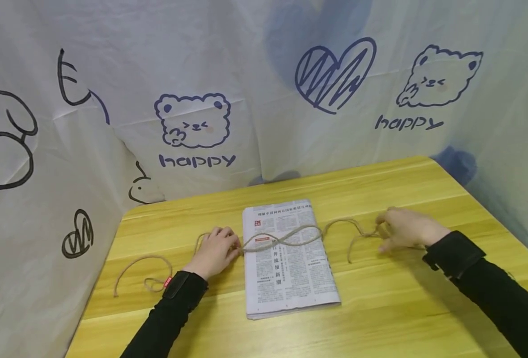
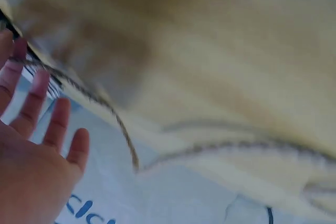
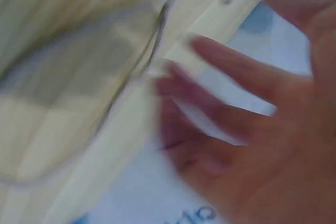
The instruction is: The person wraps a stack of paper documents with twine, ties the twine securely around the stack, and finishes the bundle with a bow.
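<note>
A folded newspaper (image 1: 286, 278) lies on the table, and a thin brown twine (image 1: 301, 243) crosses its upper half in two strands that twist over each other. At the newspaper's left edge my left hand (image 1: 214, 251) pinches the twine between thumb and forefinger, its other fingers spread in the left wrist view. To the right of the newspaper, my right hand (image 1: 407, 227) hovers beside the twine's right-hand stretch with loosely bent, parted fingers. In the right wrist view nothing shows between those fingers (image 3: 231, 66), and the twine (image 3: 118, 95) runs behind them, blurred.
The yellow wooden table (image 1: 380, 308) is bordered by a white curtain (image 1: 264, 74) with drawn bears and hearts. Left of the newspaper, a loose twine end curls on the table, with a small red tag (image 1: 167, 282) beside the left cuff.
</note>
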The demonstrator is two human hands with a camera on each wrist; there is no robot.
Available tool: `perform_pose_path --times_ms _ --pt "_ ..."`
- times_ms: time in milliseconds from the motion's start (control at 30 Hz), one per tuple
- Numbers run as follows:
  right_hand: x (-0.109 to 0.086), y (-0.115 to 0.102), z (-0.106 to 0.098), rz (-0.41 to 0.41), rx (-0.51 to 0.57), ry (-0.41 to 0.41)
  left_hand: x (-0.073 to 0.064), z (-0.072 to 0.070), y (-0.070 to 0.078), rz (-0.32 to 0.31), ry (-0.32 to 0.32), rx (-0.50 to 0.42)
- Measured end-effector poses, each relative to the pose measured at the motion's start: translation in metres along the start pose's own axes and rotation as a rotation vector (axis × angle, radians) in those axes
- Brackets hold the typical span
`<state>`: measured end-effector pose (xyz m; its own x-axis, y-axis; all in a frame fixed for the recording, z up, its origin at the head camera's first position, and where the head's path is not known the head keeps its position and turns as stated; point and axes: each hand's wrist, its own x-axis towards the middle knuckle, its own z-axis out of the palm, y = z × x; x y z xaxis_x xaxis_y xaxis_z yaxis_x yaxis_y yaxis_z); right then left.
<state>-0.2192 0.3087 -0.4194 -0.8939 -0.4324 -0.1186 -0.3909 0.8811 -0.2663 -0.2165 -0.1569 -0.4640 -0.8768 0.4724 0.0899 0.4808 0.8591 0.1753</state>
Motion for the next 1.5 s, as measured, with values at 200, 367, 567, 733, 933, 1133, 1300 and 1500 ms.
perform_pose_path --times_ms 200,367,567,733,933,1133,1300,1500 --pt "0.031 -0.037 0.030 -0.261 0.020 0.234 0.002 -0.014 -0.004 0.088 0.035 -0.031" --pt "0.049 -0.052 0.054 -0.287 -0.027 0.228 0.009 -0.031 -0.004 0.008 -0.008 -0.229" --pt "0.056 -0.051 0.064 -0.274 -0.074 0.251 0.010 -0.043 -0.004 -0.080 -0.004 -0.361" --pt "0.055 -0.043 0.051 -0.242 0.196 0.292 0.008 -0.049 -0.009 -0.146 0.066 -0.390" --pt "0.046 -0.029 0.031 -0.128 0.443 0.330 0.004 -0.051 -0.017 -0.162 0.124 -0.398" --pt "0.042 -0.028 0.027 -0.124 0.462 0.336 0.001 -0.053 -0.016 -0.159 0.129 -0.434" --pt "0.045 -0.030 0.028 -0.106 0.466 0.374 -0.006 -0.059 -0.015 -0.163 0.078 -0.494" --pt "0.059 -0.032 0.027 -0.071 0.440 0.423 -0.019 -0.066 -0.007 -0.117 0.006 -0.532"
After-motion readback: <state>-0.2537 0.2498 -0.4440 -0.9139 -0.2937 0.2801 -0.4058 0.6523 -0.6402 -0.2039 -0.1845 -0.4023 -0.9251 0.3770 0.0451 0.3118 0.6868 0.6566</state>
